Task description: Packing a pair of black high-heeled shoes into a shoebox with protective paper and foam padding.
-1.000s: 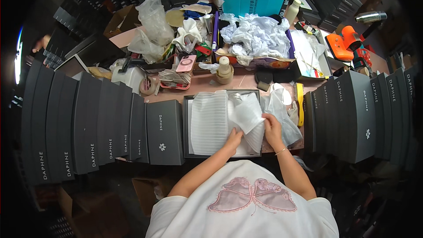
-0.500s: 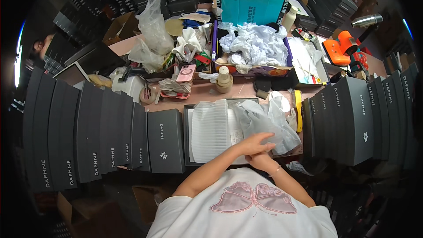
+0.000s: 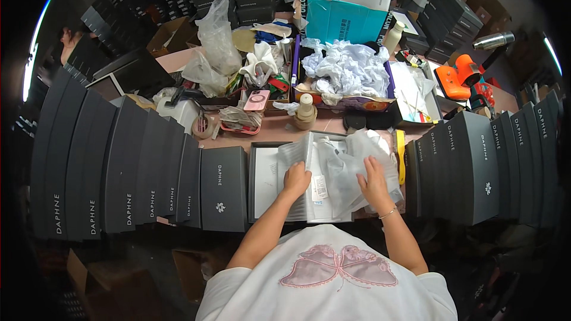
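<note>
A pink table (image 3: 331, 125) bears an open box (image 3: 252, 184), closed dark boxes (image 3: 223, 193), a bottle (image 3: 305, 112) and a tray (image 3: 241, 132)

"What's the left hand (image 3: 296, 181) got?"

"A ribbed white sheet (image 3: 302, 150), fingers curled on it, over that open dark box (image 3: 252, 185)."

"And the right hand (image 3: 374, 186)?"

"Fingers spread at a cloudy plastic bag (image 3: 345, 173); I can't tell whether they touch it. There's a white label (image 3: 319, 188) between the hands."

"Beyond them?"

"A pink phone (image 3: 256, 100) on a papery heap (image 3: 241, 117), and crumpled white paper (image 3: 348, 70) filling a purple-edged bin (image 3: 295, 65)."
</note>
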Available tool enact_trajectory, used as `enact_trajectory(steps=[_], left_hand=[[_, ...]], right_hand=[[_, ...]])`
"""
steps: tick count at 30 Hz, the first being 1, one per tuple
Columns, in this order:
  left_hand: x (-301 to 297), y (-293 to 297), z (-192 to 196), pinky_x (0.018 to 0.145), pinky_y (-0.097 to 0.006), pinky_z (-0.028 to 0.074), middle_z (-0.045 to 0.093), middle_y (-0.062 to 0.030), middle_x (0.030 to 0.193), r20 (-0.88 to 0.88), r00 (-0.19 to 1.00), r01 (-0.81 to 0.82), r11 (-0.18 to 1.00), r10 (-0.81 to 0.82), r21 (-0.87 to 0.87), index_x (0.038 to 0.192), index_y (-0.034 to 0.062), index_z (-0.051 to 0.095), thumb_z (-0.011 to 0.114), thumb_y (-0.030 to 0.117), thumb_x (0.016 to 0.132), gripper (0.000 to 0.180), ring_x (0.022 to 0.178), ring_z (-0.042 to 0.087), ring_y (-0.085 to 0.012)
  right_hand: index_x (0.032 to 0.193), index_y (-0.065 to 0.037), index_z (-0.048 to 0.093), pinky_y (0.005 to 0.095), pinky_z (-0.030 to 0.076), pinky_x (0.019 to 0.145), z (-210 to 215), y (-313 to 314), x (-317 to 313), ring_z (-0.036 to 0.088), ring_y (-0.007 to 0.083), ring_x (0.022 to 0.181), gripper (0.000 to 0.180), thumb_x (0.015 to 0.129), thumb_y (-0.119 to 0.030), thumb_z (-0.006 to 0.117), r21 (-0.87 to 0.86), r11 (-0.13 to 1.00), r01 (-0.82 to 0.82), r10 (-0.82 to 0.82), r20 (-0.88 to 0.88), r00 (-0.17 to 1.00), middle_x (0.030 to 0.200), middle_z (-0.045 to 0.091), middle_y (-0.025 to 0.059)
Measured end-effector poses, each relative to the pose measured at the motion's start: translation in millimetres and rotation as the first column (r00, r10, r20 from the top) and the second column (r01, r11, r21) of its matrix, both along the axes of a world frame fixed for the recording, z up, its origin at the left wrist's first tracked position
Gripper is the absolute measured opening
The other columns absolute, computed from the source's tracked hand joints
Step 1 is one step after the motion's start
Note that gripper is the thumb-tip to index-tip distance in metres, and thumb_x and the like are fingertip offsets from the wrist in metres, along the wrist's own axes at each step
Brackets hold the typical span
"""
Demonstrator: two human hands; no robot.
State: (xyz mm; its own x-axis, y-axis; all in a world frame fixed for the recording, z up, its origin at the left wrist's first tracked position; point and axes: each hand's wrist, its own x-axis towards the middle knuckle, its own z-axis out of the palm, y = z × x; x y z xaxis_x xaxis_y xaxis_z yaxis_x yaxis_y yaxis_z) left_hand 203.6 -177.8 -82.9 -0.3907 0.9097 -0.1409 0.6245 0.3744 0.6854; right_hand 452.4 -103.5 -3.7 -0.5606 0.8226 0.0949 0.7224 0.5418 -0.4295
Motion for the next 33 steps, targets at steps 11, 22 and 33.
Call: enact_trajectory(steps=[11, 22, 33], left_hand=[[34, -48, -29, 0.098, -0.035, 0.040, 0.049, -0.0127, 0.127, 0.993, -0.106, -0.312, 0.950, -0.051, 0.016, 0.139, 0.0066, 0.037, 0.056, 0.030, 0.085, 0.062, 0.116, 0.049, -0.0243], [29, -74, 0, 0.104, -0.038, 0.036, 0.041, -0.0206, 0.139, 0.681, 0.713, -0.374, 0.912, 0.167, 0.168, 0.140, -0.0008, 0.032, 0.060, 0.025, 0.092, 0.062, 0.130, 0.040, -0.0258], [29, -86, 50, 0.102, -0.038, 0.038, 0.048, -0.0100, 0.133, 0.993, 0.120, -0.327, 0.945, 0.022, 0.018, 0.136, 0.0064, 0.040, 0.054, 0.048, 0.092, 0.063, 0.119, 0.050, -0.0207]], right_hand=[[0.150, -0.011, 0.014, 0.0335, 0.030, 0.106, -6, -23, -21, 0.030, 0.0241, 0.133, 0.076, 0.088, -0.029, 0.054, -0.822, 0.521, -0.229, -0.529, -0.522, 0.669, 0.148, 0.025, 0.0113], [0.135, 0.004, 0.037, 0.0415, 0.042, 0.095, -54, -6, -69, 0.056, 0.0389, 0.106, 0.068, 0.082, -0.029, 0.065, 0.143, 0.986, -0.088, 0.120, -0.230, 0.966, 0.108, 0.059, 0.0256], [0.129, 0.003, 0.046, 0.0420, 0.049, 0.074, -6, -15, -94, 0.063, 0.0355, 0.086, 0.056, 0.080, -0.019, 0.061, -0.267, 0.957, -0.116, 0.037, -0.281, 0.959, 0.099, 0.060, 0.0239]])
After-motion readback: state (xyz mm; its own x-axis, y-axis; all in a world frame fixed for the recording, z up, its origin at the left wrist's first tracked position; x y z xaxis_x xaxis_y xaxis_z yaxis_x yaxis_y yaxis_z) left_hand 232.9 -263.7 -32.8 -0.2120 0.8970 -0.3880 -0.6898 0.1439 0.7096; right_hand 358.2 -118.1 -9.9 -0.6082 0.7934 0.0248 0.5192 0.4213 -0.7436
